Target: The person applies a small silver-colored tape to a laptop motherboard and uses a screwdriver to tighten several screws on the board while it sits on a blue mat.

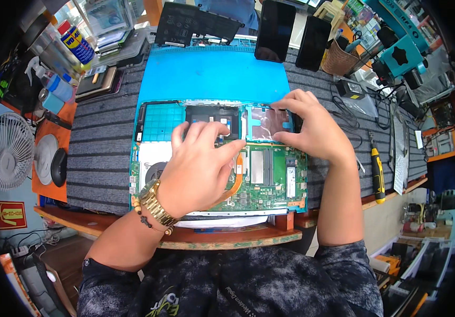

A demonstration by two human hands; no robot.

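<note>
An opened laptop base (217,198) lies in front of me, showing its green circuit board, copper heat pipe (239,171) and fan. My left hand (198,164) is over its middle, fingers bent and apart. Its thumb tip is at the near left corner of a drive caddy (270,122), which has a clear, brownish film-like face and light-blue tabs. My right hand (312,126) spans the caddy's right part, thumb at the near edge and index finger at the far edge. The left palm hides part of the board and fan.
A blue mat (211,76) lies beyond the laptop, with a black battery (196,25) at its far edge. Two dark phones (275,31) stand at the back. A yellow-black screwdriver (377,174), cables and an adapter (350,89) lie right. A white fan (8,150) is left.
</note>
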